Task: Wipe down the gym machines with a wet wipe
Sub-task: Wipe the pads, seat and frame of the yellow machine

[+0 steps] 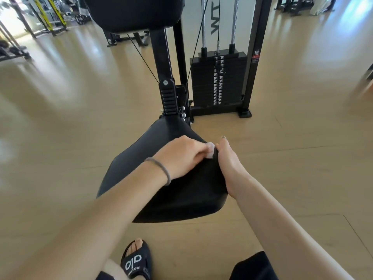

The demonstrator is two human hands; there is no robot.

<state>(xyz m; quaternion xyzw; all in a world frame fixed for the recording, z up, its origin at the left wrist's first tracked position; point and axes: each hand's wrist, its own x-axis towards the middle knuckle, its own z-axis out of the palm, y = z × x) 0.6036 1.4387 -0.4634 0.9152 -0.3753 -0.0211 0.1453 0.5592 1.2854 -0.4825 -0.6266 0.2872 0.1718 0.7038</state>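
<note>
A black padded seat [141, 170] of a gym machine fills the middle of the view. My left hand [181, 156], with a grey hair tie on its wrist, presses a small white wet wipe [210, 151] onto the seat's right side. My right hand [228, 168] lies along the seat's right edge, fingers curled around the rim beside the wipe. Most of the wipe is hidden under my left fingers.
Behind the seat rise the black seat post [168, 96] and the back pad [133, 13]. A weight stack [219, 81] with guide rods stands at the back right. Other racks [46, 15] stand far left. Tan floor [60, 118] lies around, my sandalled foot [137, 261] below.
</note>
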